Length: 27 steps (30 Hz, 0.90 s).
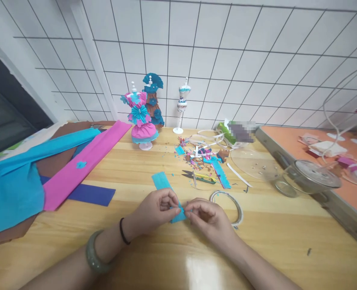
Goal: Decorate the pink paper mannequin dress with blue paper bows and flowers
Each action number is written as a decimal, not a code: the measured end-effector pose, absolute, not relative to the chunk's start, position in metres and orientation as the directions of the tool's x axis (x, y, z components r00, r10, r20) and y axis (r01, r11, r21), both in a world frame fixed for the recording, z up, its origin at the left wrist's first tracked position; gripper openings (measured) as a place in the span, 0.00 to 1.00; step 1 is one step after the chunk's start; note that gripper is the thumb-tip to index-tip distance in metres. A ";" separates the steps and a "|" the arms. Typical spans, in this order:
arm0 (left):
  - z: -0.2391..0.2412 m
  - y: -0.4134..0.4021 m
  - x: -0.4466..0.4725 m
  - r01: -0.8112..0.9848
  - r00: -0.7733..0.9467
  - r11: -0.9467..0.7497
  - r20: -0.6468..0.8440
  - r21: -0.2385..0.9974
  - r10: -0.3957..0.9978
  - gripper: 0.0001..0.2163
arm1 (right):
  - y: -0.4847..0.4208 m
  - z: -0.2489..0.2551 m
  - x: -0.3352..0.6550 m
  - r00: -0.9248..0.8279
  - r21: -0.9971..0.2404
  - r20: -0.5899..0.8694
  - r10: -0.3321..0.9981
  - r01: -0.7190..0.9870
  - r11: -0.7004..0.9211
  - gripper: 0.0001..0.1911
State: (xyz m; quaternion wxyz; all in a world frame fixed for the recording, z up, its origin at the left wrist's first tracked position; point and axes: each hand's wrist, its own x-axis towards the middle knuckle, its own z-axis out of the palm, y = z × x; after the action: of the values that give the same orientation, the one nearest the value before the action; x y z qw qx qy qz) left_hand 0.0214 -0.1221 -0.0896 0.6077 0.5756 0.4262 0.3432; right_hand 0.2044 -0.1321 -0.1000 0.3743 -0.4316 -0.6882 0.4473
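Observation:
A teal crepe paper strip [161, 181] lies on the wooden table [166, 249], running from the middle toward me. My left hand [155, 210] pinches its near end with fingers curled closed. My right hand [208, 217] meets it from the right, its fingertips also pinched on the same end of the strip. A green bangle and a black band sit on my left wrist. Just beyond my hands lie small scissors [188, 174] and a yellow-green utility knife [207, 179]. A roll of white tape [230, 200] rests beside my right hand.
Long sheets of blue, pink, brown and dark blue crepe paper [75, 169] cover the table's left. Small mannequins in paper dresses [140, 119] stand by the tiled wall. Paper scraps [202, 155], a clear plastic disc [250, 163] and a clear dome lid [311, 175] lie to the right.

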 end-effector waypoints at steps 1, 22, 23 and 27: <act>-0.089 -0.123 0.022 0.089 0.395 0.091 -0.119 0.992 0.911 0.08 | -0.132 -0.099 0.204 -0.341 -0.938 0.118 0.933 0.271 0.217 0.11; -0.084 -0.124 0.019 0.452 0.453 -0.176 -0.055 0.875 0.890 0.13 | -0.127 -0.100 0.202 -0.297 -0.916 0.133 0.946 0.328 0.231 0.10; -0.084 -0.124 0.019 0.471 0.452 -0.207 -0.033 0.858 0.891 0.13 | -0.127 -0.101 0.202 -0.300 -0.918 0.121 0.946 0.328 0.222 0.11; -0.084 -0.124 0.018 0.514 0.462 -0.319 0.056 0.796 0.885 0.13 | -0.126 -0.104 0.203 -0.319 -0.923 0.115 0.941 0.316 0.220 0.10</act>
State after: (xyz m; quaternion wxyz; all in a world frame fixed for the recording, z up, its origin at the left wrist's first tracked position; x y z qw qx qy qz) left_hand 0.0177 -0.1239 -0.0845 0.3677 0.7719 0.4531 0.2524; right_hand 0.2030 -0.1260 -0.1036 0.3652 -0.4552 -0.6903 0.4277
